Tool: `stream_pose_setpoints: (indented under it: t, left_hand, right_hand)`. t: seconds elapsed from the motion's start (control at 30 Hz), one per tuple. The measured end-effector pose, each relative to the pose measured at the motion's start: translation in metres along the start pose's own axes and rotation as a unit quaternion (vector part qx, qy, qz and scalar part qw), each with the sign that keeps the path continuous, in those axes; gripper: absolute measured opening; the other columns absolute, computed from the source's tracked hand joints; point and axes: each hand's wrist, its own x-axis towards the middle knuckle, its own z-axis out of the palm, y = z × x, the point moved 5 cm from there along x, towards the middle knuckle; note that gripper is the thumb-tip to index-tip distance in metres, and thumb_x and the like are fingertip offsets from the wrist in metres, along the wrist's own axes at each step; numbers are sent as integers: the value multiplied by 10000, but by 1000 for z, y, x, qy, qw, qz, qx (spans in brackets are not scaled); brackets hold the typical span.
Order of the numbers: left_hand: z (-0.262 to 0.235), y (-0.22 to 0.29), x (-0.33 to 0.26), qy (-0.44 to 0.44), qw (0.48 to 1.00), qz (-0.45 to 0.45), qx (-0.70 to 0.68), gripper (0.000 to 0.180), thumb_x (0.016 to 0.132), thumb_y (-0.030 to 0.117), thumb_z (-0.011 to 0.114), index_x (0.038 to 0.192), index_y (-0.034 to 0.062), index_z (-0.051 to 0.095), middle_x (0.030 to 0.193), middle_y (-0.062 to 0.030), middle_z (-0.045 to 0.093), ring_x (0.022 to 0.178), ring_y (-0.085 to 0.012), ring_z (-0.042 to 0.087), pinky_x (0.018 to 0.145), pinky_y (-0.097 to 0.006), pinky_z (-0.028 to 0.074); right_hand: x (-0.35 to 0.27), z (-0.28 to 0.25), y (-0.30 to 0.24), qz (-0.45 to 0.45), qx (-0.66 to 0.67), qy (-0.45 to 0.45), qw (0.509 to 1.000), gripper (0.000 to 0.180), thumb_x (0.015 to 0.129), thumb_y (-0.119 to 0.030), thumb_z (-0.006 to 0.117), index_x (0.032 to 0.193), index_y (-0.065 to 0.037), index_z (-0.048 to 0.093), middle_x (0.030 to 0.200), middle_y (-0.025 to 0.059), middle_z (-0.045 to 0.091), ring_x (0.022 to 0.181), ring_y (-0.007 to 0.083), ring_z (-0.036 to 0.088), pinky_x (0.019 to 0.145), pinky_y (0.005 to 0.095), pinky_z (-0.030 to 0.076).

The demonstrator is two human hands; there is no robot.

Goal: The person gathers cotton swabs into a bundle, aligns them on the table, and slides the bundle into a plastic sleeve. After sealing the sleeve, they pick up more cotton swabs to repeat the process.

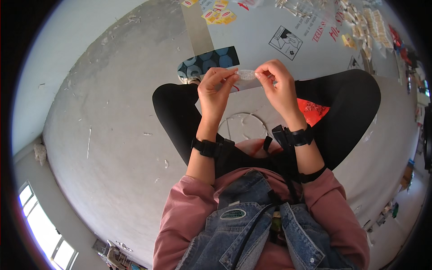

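My left hand (pixel 215 92) and my right hand (pixel 280 85) are raised close together above the edge of a grey work surface. Between their fingertips is a small, translucent whitish oval piece (pixel 246 75) with a textured surface. The left thumb and fingers pinch its left end, while the right thumb and forefinger close on its right end. Its exact kind is too small to make out. Just beyond the left hand lies a dark blue-green item with a circle pattern (pixel 216 58).
The grey printed sheet (pixel 252 36) carries yellow-and-red cards (pixel 219 15) and, at far right, a pile of small packed pieces (pixel 371 27). Near my crossed legs are a red bag (pixel 312 111) and a pale ring (pixel 243 114). Scraps dot the concrete floor (pixel 121 108).
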Motion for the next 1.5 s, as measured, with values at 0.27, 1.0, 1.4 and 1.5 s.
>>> stream_pose_setpoints:
  t: [0.27,1.0,1.4,1.5]
  left_hand:
    - [4,3,4,-2,1000,-18,-16,86,876,-16,728,961,-15,737,942,-3,642,774,-66,575,647,-195,478]
    - [6,6,8,-27,999,-33,-32,126,871,43,740,992,19,763,941,-41,656,839,-124,604,723,-261,487]
    - [12,-1,6,-87,991,-52,-90,80,929,45,701,998,6,709,956,-3,652,849,-75,576,747,-230,475]
    - [15,9,5,-120,992,-6,-41,60,898,22,714,956,18,729,933,-17,651,840,-99,586,732,-239,473]
  right_hand:
    - [2,0,-2,-29,-37,2,999,81,906,31,630,933,-34,589,880,64,564,714,194,561,577,281,444]
    - [2,3,-7,14,18,-26,999,72,913,-5,661,960,-33,614,926,48,594,754,167,577,645,271,470]
    - [3,6,-16,-102,-132,-25,986,86,866,-34,701,921,-56,637,882,72,627,810,286,604,691,374,499]
    - [1,5,-15,-101,-142,-39,984,66,882,-29,677,911,-53,622,874,75,622,812,288,607,679,377,495]
